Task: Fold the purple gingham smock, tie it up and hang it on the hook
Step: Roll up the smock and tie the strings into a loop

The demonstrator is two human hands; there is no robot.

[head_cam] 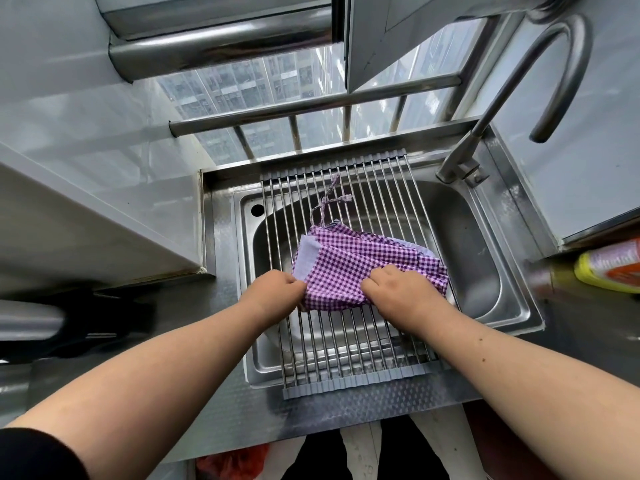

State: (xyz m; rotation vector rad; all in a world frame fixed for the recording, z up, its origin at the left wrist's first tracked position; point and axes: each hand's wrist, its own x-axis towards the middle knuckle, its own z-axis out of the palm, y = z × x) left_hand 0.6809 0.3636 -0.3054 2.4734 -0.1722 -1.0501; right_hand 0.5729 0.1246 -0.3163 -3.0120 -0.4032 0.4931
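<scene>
The purple gingham smock (349, 261) lies bunched and partly folded on a metal roll-up drying rack (346, 348) across the sink. Its pale lining shows at the left edge, and its tie strings (329, 199) trail toward the far side of the rack. My left hand (273, 289) pinches the smock's near left edge. My right hand (401, 292) grips the cloth at its near right part, fingers curled into the fabric. No hook is in view.
The steel sink (485, 271) sits under the rack, with a tall curved tap (540, 81) at the back right. A window with metal bars (311, 109) is behind. A yellow-capped bottle (609, 265) lies at the right. A dark object (79, 323) sits on the left counter.
</scene>
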